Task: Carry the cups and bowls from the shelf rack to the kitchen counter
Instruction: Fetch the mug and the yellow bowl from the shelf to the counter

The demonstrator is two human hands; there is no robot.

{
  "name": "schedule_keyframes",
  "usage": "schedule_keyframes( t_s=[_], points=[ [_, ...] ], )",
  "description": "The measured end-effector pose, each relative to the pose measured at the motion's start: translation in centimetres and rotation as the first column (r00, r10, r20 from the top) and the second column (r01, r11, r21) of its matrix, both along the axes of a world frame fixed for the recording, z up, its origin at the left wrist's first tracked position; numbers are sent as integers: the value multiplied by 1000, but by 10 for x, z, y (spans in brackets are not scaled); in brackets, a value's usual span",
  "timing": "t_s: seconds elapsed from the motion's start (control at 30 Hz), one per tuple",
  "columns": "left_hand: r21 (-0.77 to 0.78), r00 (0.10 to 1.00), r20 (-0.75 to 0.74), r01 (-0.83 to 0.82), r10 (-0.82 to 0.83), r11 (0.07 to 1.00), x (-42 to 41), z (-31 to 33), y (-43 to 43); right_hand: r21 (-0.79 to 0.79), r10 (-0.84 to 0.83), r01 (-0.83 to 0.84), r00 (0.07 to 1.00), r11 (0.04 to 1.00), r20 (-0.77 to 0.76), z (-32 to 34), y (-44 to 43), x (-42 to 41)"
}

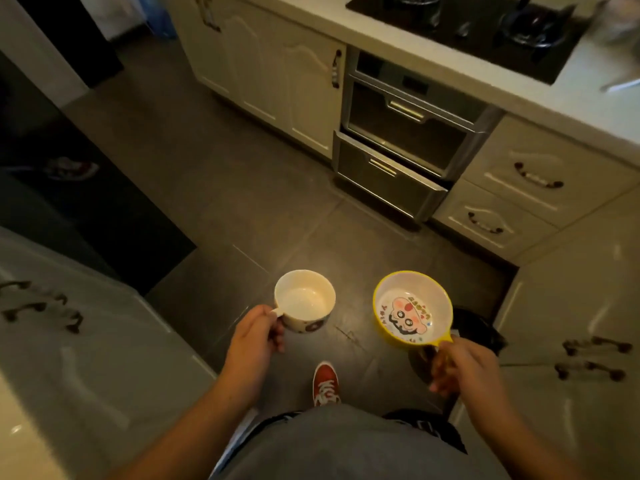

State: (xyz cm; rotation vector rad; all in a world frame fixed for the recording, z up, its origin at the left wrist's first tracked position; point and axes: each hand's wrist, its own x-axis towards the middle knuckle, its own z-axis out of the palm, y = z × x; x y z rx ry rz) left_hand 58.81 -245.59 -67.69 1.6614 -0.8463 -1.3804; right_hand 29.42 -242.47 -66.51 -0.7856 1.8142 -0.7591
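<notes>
- Grey shorts fill the bottom of the view, with a red shoe on the dark floor just ahead of them.
- Left hand is closed on the handle of a white cup, fingers curled around it; the cup is upright, looks empty, and hangs over the floor.
- Right hand pinches the short handle of a yellow-rimmed bowl, fingers clenched on it; the bowl tilts a little toward the person and shows a cartoon print inside.
- Cup and bowl are near each other but apart, both in the air between the cabinets.
- Counter lies ahead and to the right, carrying a black hob; drawers and an oven front sit below it.
- Step in hand, as I judge it: the carry across the kitchen, with the shelf rack out of sight.
- Next move calls for stepping up to the counter, finding bare white surface beside the hob, and lowering each piece level before letting go.
</notes>
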Motion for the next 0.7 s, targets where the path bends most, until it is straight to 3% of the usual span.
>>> schedule_keyframes(
  t_s=[0.23, 0.43, 0.7],
  points=[
    [-27, 996, -70, 47, -49, 999, -19, 6, -122, 25, -58, 58, 998, 998, -19, -9, -83, -40],
    [-47, 994, -103, -25, 20, 999, -44, 0, -229, 44, -9, 8, 1000, 999, 22, -17, -183, -65],
    [0, 955, -188, -232, 228, 973, -32, 8, -317, 59, 258, -265, 960, 962, 107, -14, -365, -48]
  ],
)
